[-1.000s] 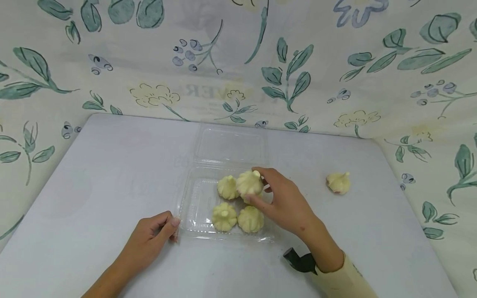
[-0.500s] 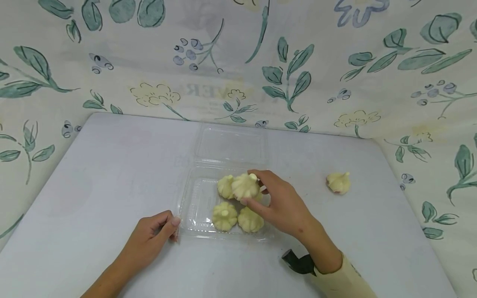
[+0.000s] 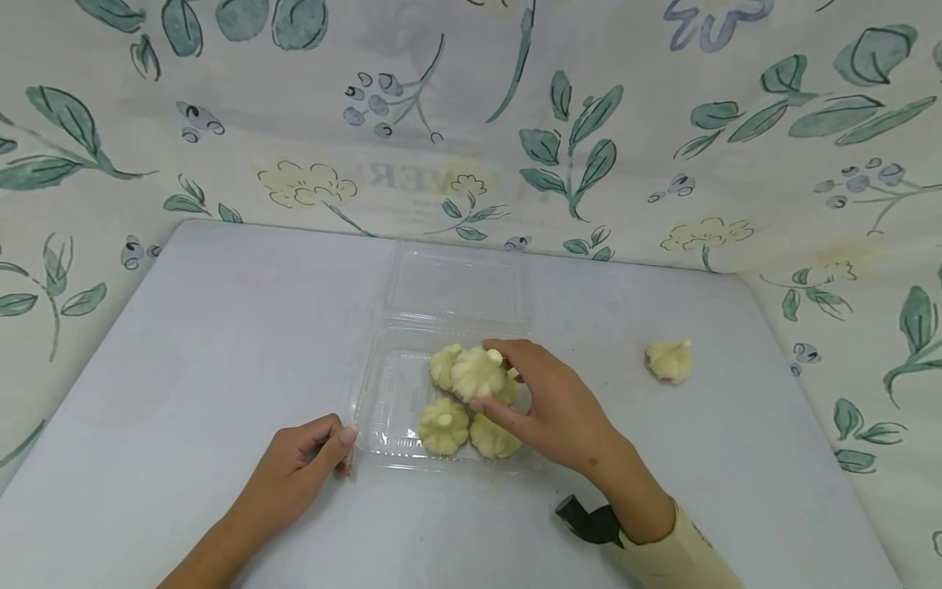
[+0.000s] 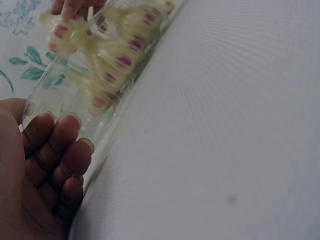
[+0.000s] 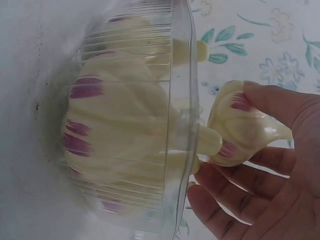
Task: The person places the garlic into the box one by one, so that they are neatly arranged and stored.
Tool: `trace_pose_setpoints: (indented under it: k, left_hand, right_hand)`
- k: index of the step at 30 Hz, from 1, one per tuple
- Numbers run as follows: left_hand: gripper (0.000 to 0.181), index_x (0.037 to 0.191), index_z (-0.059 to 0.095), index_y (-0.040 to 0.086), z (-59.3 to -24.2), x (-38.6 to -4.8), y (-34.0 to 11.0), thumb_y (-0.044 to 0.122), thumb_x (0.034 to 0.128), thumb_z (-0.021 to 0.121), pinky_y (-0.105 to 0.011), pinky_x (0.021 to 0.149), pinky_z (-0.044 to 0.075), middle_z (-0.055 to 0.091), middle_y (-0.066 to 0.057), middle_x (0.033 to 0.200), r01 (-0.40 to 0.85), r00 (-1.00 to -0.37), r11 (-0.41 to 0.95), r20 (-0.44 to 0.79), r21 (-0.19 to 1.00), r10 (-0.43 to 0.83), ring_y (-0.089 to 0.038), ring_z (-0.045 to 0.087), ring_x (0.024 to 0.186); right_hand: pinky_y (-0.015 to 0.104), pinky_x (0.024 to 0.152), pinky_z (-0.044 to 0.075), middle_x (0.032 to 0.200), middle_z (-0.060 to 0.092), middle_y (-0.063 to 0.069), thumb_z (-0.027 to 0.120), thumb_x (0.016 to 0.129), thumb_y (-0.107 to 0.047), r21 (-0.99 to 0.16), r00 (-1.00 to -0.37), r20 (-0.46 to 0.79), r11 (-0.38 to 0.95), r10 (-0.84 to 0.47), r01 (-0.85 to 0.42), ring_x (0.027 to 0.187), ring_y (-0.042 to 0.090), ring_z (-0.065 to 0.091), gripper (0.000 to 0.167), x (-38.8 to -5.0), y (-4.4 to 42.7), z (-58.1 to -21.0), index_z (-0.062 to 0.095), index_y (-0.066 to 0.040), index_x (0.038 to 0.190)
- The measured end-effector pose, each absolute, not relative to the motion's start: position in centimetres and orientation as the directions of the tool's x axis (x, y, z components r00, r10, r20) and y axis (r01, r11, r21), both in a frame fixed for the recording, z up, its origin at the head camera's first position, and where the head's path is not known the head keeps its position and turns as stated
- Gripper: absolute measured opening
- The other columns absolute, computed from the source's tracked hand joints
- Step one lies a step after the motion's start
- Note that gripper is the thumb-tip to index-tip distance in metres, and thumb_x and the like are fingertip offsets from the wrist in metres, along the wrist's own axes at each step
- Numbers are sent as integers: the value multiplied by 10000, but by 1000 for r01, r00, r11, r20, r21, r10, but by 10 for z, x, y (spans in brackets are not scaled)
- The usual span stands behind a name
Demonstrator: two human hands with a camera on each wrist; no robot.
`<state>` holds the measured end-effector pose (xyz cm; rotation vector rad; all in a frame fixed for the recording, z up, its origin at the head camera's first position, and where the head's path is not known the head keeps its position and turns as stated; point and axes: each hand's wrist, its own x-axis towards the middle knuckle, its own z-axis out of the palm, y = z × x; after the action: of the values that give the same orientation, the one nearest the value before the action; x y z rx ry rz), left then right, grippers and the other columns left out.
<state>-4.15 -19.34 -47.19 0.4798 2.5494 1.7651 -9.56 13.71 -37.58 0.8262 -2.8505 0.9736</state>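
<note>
My right hand (image 3: 552, 401) holds a garlic bulb (image 3: 477, 374) between thumb and fingers, above the clear plastic container (image 3: 371, 409). In the right wrist view that garlic bulb (image 5: 237, 125), pale with purple streaks, is outside the ribbed wall, level with the rim. Several more bulbs sit inside the container; one garlic bulb (image 3: 444, 427) is at the front, and another is partly hidden under the held one. At the container's left front corner my left hand (image 3: 305, 466) pinches the rim. In the left wrist view the fingers (image 4: 65, 132) are curled at that edge.
The container's lid (image 3: 459, 285) lies folded back behind it. One loose garlic bulb (image 3: 668, 361) lies to the right on the white table (image 3: 243, 327). A black strap-like piece (image 3: 589, 519) sits by the right wrist. Floral cloth (image 3: 471, 123) hangs behind.
My right hand has shifted slightly left and toward me with the held garlic bulb, over the other bulbs. The left hand stays at the container's corner.
</note>
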Motion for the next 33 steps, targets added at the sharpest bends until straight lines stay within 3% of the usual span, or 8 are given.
trace_pose_setpoints:
  k: [25,33]
  left_hand:
    - [350,771,562,256,-471,-41,-194,81,1072,590,-267,630,465,627,97,700,254,-951,317,176,914,254,-133,581,664]
    - [343,778,569,254,-469,-41,-193,86,1077,584,-268,630,464,628,94,702,250,-951,317,171,915,257,-132,581,667]
  right_hand:
    - [333,860,562,1379,627,7,810,935,-390,-536,-844,169,671,-509,-512,1066,118,622,618,-95,133,-382,574,-115,1436]
    - [369,918,557,1374,633,11,803,939,-404,-530,-848,150,683,-509,-503,1175,142,619,606,-96,132,-383,585,-108,1421]
